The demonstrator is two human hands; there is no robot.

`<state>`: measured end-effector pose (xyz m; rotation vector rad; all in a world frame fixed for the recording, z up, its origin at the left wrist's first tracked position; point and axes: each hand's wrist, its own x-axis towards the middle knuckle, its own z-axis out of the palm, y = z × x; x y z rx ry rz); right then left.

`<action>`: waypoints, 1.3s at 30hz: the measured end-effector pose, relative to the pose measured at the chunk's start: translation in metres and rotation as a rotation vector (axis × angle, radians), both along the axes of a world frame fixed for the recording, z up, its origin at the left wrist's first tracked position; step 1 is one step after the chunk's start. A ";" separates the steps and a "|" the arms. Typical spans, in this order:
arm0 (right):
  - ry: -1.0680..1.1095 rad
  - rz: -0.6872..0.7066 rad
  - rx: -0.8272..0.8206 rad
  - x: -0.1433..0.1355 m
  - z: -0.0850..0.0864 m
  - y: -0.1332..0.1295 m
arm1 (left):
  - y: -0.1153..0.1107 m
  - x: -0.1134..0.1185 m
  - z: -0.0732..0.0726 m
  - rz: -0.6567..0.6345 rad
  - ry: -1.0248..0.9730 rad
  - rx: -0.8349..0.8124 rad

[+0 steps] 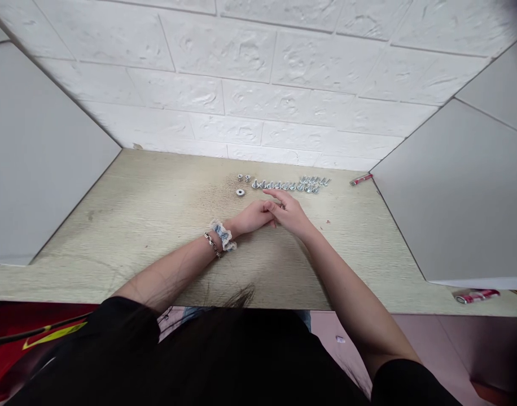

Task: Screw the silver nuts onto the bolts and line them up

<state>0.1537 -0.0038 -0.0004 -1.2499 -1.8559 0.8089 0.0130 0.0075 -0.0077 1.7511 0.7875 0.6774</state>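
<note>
My left hand is closed, its fingertips partly hidden behind my right hand. The two hands meet just above the table, in front of a row of flanged metal screws. On my right hand the thumb is bent in against the left fingers, while the index finger stretches forward. Something small and shiny shows between the hands; I cannot make out what it is. A round metal washer-like piece lies flat to the left of the fingers. Behind it stand two small metal nut-like pieces.
Several more screws lie at the row's right end. A red battery-like cylinder rests by the right panel, another red cylinder near the front edge. A white brick-patterned wall and a left panel bound the wooden tabletop.
</note>
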 end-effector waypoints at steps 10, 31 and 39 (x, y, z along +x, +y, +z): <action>0.076 -0.012 -0.044 0.005 0.000 0.003 | 0.005 -0.002 0.007 0.211 -0.127 -0.111; 0.159 -0.248 -0.034 0.006 0.002 0.005 | 0.004 -0.006 0.011 0.136 -0.053 -0.069; 0.134 -0.118 -0.039 0.007 -0.001 0.005 | 0.006 -0.007 0.009 0.045 -0.040 -0.065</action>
